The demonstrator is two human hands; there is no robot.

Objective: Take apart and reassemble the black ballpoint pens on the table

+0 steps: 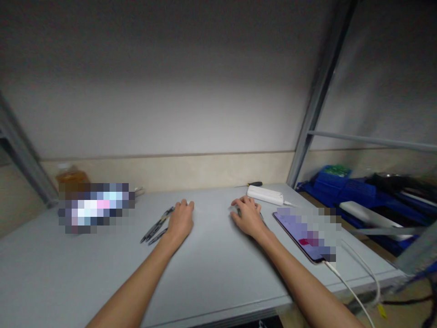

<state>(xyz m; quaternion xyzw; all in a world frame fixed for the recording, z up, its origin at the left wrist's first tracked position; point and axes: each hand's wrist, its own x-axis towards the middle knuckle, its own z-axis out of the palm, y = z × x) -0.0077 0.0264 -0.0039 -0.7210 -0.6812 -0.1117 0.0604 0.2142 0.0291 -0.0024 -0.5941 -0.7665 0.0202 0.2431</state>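
Grey table (pixel 218 273), both hands (pixel 180 219) beside pens (pixel 155 226).

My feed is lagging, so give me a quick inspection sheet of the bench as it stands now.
Surface: grey table, flat, against a pale wall.
Job's things: dark pens lying beside the left hand; a small white thing partly under its fingertips, too hidden to name.
Clutter: white power bank, phone, amber bottle at the back left.
Hands: left hand and right hand palm down on the table; nothing clearly gripped.
Cables: white cable from the phone, running off the front edge.
Surroundings: metal rack post; blue bins to the right.
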